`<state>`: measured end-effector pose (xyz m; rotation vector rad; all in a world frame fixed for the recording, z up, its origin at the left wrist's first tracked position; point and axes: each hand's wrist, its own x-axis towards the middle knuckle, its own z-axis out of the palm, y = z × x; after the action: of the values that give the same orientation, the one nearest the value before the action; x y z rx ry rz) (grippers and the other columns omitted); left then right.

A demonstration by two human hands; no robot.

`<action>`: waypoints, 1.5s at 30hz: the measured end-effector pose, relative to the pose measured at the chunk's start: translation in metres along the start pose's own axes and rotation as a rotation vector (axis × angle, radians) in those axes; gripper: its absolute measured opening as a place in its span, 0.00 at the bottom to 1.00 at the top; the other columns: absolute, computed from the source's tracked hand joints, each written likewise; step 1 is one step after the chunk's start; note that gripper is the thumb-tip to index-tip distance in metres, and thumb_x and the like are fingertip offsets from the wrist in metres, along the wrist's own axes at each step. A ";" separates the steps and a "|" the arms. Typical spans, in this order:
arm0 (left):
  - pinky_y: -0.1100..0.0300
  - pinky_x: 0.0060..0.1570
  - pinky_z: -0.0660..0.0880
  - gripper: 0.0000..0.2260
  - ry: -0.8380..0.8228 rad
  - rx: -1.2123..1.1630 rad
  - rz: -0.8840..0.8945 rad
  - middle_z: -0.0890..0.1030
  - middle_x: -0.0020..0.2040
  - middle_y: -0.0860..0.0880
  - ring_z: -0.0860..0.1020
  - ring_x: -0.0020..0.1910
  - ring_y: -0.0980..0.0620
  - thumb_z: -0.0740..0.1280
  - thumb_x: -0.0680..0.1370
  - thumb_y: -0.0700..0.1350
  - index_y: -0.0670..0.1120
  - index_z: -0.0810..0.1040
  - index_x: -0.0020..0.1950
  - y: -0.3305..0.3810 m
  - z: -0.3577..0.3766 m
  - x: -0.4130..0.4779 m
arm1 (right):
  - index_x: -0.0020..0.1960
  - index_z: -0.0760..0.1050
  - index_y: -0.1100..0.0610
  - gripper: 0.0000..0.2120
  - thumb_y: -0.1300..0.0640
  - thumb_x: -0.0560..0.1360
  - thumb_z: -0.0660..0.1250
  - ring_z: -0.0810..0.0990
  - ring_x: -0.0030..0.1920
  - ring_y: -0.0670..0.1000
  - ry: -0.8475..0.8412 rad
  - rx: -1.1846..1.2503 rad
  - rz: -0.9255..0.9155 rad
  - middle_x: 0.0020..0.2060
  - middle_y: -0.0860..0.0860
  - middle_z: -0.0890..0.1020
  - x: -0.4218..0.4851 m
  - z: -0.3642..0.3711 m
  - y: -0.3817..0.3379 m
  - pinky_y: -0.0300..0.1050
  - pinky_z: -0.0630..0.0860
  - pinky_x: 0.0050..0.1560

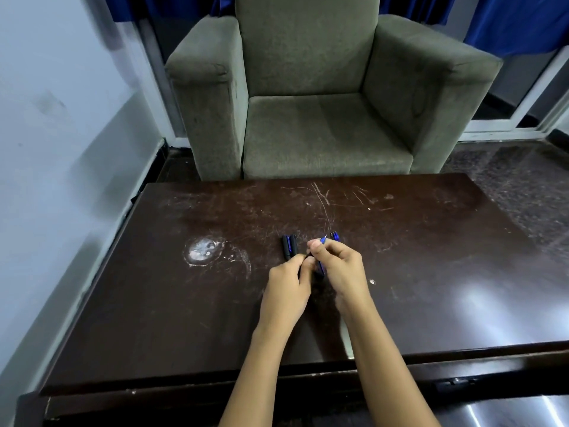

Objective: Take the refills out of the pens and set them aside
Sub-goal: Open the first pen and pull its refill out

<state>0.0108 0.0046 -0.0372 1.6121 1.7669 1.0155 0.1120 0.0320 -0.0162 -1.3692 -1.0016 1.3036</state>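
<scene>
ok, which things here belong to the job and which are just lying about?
Job: blue pen, gripped by left hand and right hand; dark pens beside it; far pen.
Lying about: armchair; white stain on table; blue curtains.

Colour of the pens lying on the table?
The pens are black with blue, clearest in head view.
</scene>
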 end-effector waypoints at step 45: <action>0.60 0.42 0.71 0.12 0.066 0.541 0.384 0.83 0.47 0.54 0.81 0.44 0.50 0.62 0.80 0.55 0.54 0.80 0.59 -0.009 -0.046 0.007 | 0.45 0.79 0.47 0.18 0.41 0.80 0.54 0.76 0.38 0.49 -0.221 -1.078 -0.474 0.30 0.44 0.77 0.012 -0.019 -0.017 0.44 0.69 0.39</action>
<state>-0.0320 0.0034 -0.0179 2.3438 1.9285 0.7892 0.1324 0.0449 -0.0025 -1.5751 -2.2092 0.5179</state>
